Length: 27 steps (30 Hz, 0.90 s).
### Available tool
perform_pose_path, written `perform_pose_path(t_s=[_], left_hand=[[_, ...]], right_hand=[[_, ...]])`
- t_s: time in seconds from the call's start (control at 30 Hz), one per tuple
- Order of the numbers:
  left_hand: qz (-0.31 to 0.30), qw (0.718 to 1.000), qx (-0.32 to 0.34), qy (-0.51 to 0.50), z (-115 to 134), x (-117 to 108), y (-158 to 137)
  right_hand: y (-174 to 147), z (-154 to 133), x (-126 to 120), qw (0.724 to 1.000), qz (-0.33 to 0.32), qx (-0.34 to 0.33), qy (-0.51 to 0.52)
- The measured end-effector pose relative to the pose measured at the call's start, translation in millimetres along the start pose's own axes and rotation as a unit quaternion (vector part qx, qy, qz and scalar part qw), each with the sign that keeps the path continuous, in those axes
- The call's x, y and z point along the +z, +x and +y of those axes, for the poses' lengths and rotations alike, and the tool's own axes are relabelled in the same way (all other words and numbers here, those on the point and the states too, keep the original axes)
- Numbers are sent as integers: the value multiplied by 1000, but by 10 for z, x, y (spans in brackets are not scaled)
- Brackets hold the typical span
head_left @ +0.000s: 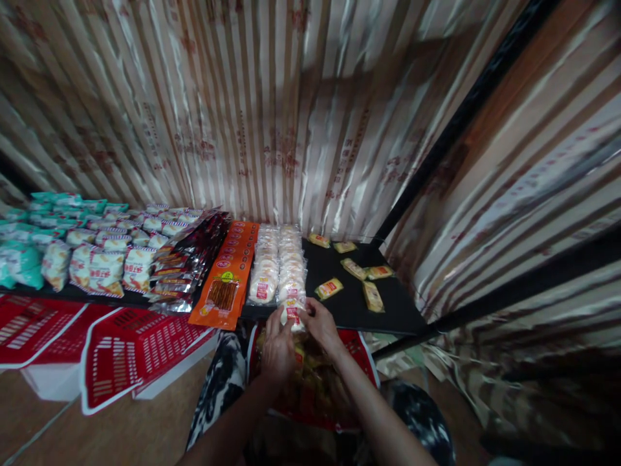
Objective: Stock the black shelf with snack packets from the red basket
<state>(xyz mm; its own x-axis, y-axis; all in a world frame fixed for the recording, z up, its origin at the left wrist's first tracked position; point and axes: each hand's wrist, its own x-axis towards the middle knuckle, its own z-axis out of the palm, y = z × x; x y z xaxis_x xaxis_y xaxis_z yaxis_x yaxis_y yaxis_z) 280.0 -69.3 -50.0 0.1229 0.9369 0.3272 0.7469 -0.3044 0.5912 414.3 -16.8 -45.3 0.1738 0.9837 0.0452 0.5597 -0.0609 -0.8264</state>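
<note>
Between my left hand [278, 346] and my right hand [320, 323] is a clear-wrapped rice cracker packet [292, 312] with a red label. Fingers of both hands close on its sides, at the shelf's front edge. Just behind it run two rows of similar white cracker packets [264, 285], overlapping from front to back. Several small yellow snack packets [328, 288] lie scattered on the black shelf [349, 314] to the right. Below my hands, a red basket [371, 362] between my knees holds more yellowish packets, dimly seen.
Left of the crackers lie an orange snack bag [223, 278], a stack of dark shiny packets [179, 272], white snack bags [107, 265] and teal bags [22, 262]. Red baskets [140, 343] stand below on the floor. Black poles [460, 129] and striped sheeting [272, 116] border the shelf.
</note>
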Motion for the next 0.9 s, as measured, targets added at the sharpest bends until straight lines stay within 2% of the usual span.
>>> perform_pose_path(t_s=[0.27,0.4,0.7,0.9], left_hand=[[-3,1000,5,11,-7,7,196],[8,1000,9,6,2,22,279],[31,999,27,-12,-85,197,170],[14,1000,22,-16,-72,159,230]], right_hand=[[161,-21,-29,1000,-1,18,22],[172,-21,-3,999,24,1,21],[61,57,54,998,51,-4,31],[16,6,55,999,49,4,18]])
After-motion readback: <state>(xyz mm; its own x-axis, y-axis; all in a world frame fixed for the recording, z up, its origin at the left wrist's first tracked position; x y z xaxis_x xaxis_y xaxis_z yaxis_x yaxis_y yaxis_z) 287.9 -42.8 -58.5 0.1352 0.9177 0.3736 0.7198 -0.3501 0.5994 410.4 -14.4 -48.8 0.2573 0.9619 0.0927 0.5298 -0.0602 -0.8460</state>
